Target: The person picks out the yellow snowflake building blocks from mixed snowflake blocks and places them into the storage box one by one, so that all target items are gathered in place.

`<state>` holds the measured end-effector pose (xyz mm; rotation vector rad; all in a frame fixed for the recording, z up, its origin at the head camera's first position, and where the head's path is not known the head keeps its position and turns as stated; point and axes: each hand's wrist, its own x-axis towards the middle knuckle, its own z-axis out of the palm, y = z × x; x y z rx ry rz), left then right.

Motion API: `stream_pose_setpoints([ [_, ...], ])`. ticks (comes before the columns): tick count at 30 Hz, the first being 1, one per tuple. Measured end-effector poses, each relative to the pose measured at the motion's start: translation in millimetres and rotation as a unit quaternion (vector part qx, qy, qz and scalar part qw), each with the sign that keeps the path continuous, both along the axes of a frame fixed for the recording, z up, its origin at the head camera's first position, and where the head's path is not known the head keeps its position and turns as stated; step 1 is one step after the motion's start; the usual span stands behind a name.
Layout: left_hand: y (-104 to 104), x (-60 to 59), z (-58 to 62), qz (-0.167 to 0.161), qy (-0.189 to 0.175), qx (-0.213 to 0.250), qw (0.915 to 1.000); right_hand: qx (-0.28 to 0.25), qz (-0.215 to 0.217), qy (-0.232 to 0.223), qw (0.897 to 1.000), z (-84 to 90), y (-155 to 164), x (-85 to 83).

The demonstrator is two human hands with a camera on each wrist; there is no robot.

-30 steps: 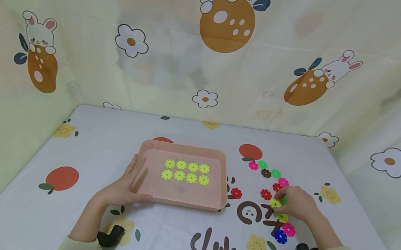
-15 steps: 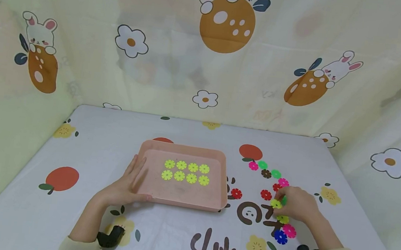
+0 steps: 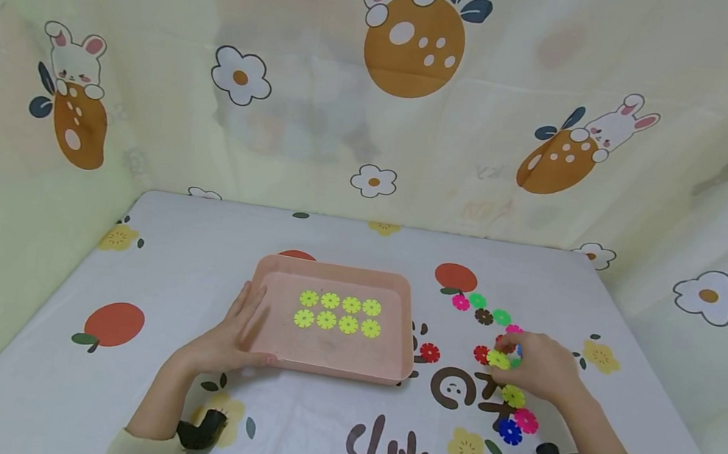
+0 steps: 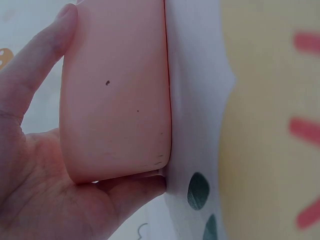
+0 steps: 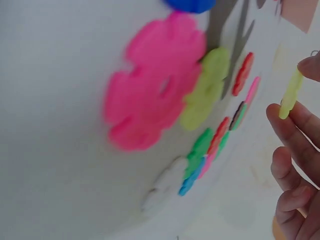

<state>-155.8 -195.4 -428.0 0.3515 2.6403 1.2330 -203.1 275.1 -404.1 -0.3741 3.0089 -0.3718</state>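
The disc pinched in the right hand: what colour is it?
Yellow-green. The disc between the right hand fingers shows best in the head view.

discs (image 3: pixel 338 312) in tray (image 3: pixel 279 270), others (image 3: pixel 488 316) right

Table (image 3: pixel 200 269) bears pink tray (image 3: pixel 329 364), scattered discs (image 3: pixel 511 431).

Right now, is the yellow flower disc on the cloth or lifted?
Lifted: the right hand pinches the yellow flower-shaped plastic disc clear of the cloth.
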Motion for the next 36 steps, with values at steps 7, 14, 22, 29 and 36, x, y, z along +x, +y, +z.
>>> stream_pose_setpoints([
  [7, 1, 0.8, 1.4, -0.001, 0.000, 0.000, 1.0000, -0.012, 0.014, 0.034, 0.999, 7.4, -14, -0.5],
  [14, 0, 0.1, 0.9, 0.000, 0.002, -0.003, 1.0000, -0.016, 0.036, 0.057, 0.998, 12.8, -36, -1.7],
  [22, 0, -0.7, -1.1, -0.003, 0.002, -0.001, 1.0000, -0.027, 0.061, 0.067, 0.996, 21.9, -66, -1.2],
  [29, 0, -0.3, -0.5, -0.007, 0.005, 0.001, 1.0000, -0.043, 0.079, 0.053, 0.994, 24.5, -84, -4.6],
  [36, -1, -0.4, -0.7, -0.003, 0.002, 0.002, 1.0000, -0.061, 0.103, 0.049, 0.992, 27.2, -108, -5.4],
])
